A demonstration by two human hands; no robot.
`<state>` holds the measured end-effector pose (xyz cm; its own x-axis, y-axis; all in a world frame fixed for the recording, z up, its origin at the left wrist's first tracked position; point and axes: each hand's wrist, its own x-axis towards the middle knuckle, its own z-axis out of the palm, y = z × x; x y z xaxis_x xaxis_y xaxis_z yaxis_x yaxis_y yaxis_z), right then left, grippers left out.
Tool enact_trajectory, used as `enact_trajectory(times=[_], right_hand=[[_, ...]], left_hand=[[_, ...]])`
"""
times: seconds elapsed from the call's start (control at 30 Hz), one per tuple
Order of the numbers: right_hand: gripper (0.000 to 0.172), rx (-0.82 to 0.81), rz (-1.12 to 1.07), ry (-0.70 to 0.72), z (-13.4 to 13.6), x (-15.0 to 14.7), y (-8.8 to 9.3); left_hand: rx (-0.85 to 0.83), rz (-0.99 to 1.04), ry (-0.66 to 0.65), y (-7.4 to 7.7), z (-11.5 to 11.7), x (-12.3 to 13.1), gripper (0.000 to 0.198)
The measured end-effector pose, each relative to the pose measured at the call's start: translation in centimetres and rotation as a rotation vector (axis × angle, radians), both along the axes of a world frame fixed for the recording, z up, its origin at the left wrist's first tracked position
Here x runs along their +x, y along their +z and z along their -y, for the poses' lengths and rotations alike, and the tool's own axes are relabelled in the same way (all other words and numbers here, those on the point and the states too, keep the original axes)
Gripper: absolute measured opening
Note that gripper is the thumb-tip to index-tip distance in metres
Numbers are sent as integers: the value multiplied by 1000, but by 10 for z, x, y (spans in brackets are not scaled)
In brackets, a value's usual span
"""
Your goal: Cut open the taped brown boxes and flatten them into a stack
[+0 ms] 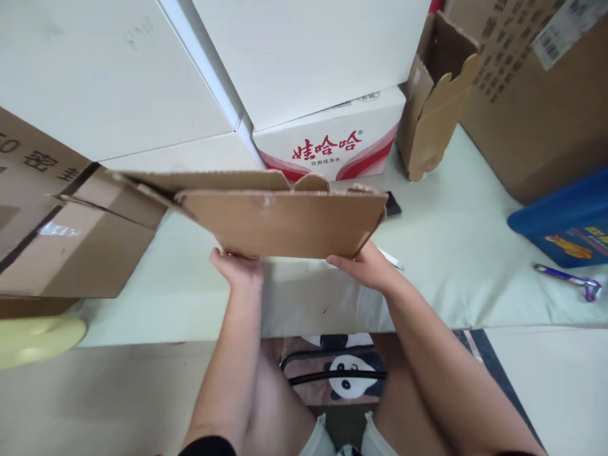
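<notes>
A brown cardboard box [285, 221] with cut, uneven top edges is held up in front of me, tilted so that one broad side faces me. My left hand [240, 269] grips it from below at its lower left corner. At the lower right corner my right hand [363, 266] holds it, the thumb lying along the bottom edge. Most fingers of both hands are hidden behind or under the cardboard. Behind the box, a dark flat object [392, 205] and a thin white item [392, 259] lie partly covered on the pale green cloth [446, 253].
A white-and-red carton [332, 142] stands at the back under a white panel. Another opened cardboard box [434, 107] is right of it. Large cartons [536, 120] [85, 228] flank both sides. A blue container [565, 218] and a purple pen-like item [565, 275] are at right, a yellow object [38, 339] at left.
</notes>
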<state>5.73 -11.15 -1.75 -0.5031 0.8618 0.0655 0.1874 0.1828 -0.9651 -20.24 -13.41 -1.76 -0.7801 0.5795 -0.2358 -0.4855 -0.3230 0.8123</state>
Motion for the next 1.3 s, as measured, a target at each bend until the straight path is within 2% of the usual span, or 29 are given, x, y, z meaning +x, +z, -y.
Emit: enact_trajectory(times=[0.1, 0.27, 0.33, 0.43, 0.6, 0.7, 0.8, 0.93, 1.03, 1.07, 1.13, 1.2, 1.23, 1.3], right_hand=[[33, 27, -39, -59, 3, -1, 4], [28, 121, -218, -237, 6, 0, 18], [27, 184, -315, -385, 6, 3, 26], [31, 298, -445, -705, 7, 13, 43], [41, 506, -497, -1196, 9, 40, 70], [39, 520, -468, -1347, 4, 54, 71], [42, 479, -415, -1443, -9, 65, 60], [45, 424, -291, -1485, -30, 77, 39], [41, 350, -208, -1408, -42, 82, 28], [40, 335, -194, -1361, -44, 84, 27], [41, 324, -175, -1263, -47, 87, 24], [46, 308, -148, -1207, -47, 90, 22], [49, 291, -133, -1186, -47, 92, 19], [53, 259, -116, -1126, -48, 97, 13]], left_hand=[[-97, 13, 130, 6, 2, -1, 35], [-112, -60, 159, 17, 5, 7, 38], [-108, -77, 146, 18, 5, 9, 37], [-91, -108, 124, 16, 6, 12, 36], [-17, -201, 29, 10, 11, 24, 42], [31, -267, -50, 8, 13, 39, 45], [-42, -408, -135, 5, 13, 55, 46], [-136, -632, -278, 8, 4, 76, 41], [-117, -758, -441, 26, -9, 105, 30], [-110, -817, -513, 35, -13, 119, 26], [-111, -925, -749, 54, -21, 152, 24], [-113, -991, -998, 71, -29, 188, 32], [-124, -1022, -1088, 78, -33, 206, 38], [-192, -1118, -1174, 89, -42, 236, 51]])
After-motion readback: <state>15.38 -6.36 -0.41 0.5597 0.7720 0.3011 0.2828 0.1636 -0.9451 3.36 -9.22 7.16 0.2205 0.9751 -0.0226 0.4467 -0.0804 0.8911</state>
